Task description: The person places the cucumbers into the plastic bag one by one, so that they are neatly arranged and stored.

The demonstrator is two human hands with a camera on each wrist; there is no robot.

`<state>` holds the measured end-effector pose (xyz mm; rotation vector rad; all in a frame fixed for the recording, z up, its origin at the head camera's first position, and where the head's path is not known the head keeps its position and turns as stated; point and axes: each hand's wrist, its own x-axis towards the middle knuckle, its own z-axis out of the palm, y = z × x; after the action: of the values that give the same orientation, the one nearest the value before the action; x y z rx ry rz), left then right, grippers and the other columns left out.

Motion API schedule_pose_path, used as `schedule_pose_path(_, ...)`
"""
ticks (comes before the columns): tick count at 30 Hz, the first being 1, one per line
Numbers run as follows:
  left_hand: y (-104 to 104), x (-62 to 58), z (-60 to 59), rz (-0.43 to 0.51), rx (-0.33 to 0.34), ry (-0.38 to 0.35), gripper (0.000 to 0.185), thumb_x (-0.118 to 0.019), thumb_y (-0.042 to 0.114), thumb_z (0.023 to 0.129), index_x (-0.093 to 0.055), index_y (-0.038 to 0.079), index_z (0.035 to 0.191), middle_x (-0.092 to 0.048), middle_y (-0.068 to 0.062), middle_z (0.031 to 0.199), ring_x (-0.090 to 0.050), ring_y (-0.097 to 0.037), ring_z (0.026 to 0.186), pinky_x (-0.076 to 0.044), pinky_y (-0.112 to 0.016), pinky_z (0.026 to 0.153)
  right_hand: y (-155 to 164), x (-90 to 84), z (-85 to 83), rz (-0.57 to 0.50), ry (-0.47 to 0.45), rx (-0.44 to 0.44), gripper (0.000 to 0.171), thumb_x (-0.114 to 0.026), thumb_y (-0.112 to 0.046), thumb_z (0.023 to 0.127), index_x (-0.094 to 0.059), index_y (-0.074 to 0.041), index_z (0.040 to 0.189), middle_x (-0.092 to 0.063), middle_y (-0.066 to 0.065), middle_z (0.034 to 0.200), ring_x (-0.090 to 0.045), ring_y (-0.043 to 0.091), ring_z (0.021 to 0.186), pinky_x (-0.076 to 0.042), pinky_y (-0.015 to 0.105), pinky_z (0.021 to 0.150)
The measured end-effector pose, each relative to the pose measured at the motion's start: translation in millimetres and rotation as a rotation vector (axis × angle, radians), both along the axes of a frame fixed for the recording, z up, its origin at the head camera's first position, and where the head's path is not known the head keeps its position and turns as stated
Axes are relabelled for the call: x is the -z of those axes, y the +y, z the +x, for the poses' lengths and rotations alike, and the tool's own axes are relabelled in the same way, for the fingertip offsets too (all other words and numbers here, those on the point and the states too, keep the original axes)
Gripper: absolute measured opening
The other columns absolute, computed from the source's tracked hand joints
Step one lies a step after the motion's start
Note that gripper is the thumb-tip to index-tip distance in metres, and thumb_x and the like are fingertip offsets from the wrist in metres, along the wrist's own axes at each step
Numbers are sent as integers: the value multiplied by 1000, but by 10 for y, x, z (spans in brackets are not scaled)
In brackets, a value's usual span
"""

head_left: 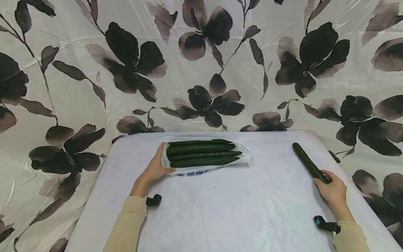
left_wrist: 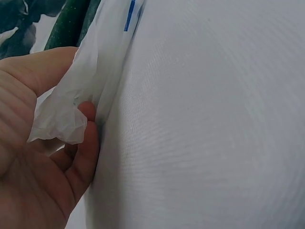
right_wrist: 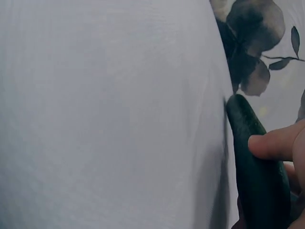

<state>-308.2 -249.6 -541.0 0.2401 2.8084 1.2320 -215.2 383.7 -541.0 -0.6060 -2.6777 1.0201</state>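
Note:
Several dark green cucumbers (head_left: pixel 201 148) lie side by side in a white plastic bag (head_left: pixel 245 161) with blue print on its near side. My left hand (head_left: pixel 160 164) holds the bag's left end. In the left wrist view, crumpled plastic (left_wrist: pixel 69 112) passes between the thumb and curled fingers (left_wrist: pixel 86 155). Over at the right, my right hand (head_left: pixel 334 189) grips the lower end of a single cucumber (head_left: pixel 306 159), which points away to the upper left. The thumb (right_wrist: pixel 271 143) presses along this cucumber's side in the right wrist view.
Both hands work over a table with a white cloth (head_left: pixel 220 210). A floral fabric (head_left: pixel 258 70) hangs behind the table and shows along both sides. Small black wrist cameras (head_left: pixel 154 200) are strapped at each sleeve cuff. The lone cucumber lies near the table's right edge.

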Motion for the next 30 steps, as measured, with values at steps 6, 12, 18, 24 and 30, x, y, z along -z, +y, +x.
schedule_pose_path(6,4,-18,21,-8,-14,-16,125,-86,27,74,8,17,156,-11,-22,159,-21,-45,141,-23,-59,109,-104,-129,37,-18,76,-104,49,-63,-17,93,-50,6,134,-54,33,120,-49,45,109,-38,57,85)
schedule_pose_path(12,3,-28,26,-18,-30,-38,125,-86,29,74,8,20,156,-15,-23,158,-25,-45,139,-24,-60,108,-288,-297,-22,-7,161,-178,47,-65,-19,94,-53,3,134,-57,28,122,-51,35,106,-39,33,77)
schedule_pose_path(18,5,-19,33,-8,-24,-49,125,-85,31,75,9,22,156,-15,-24,158,-26,-47,138,-25,-61,108,-536,-430,-96,-25,235,-258,45,-69,-18,92,-57,-1,131,-60,21,119,-50,15,95,-39,17,68)
schedule_pose_path(24,23,-23,54,-1,-29,-58,124,-85,30,75,9,22,156,-17,-25,157,-27,-48,137,-25,-61,107,-858,-543,-238,-41,251,-358,43,-70,-10,90,-58,-3,130,-60,20,115,-52,25,98,-42,25,72)
schedule_pose_path(30,10,-29,63,-12,-33,-52,124,-84,32,75,9,22,156,-19,-27,156,-29,-49,136,-26,-62,106,-1208,-597,-432,-54,255,-492,44,-71,-4,88,-58,-4,130,-61,20,114,-56,33,101,-47,44,78)
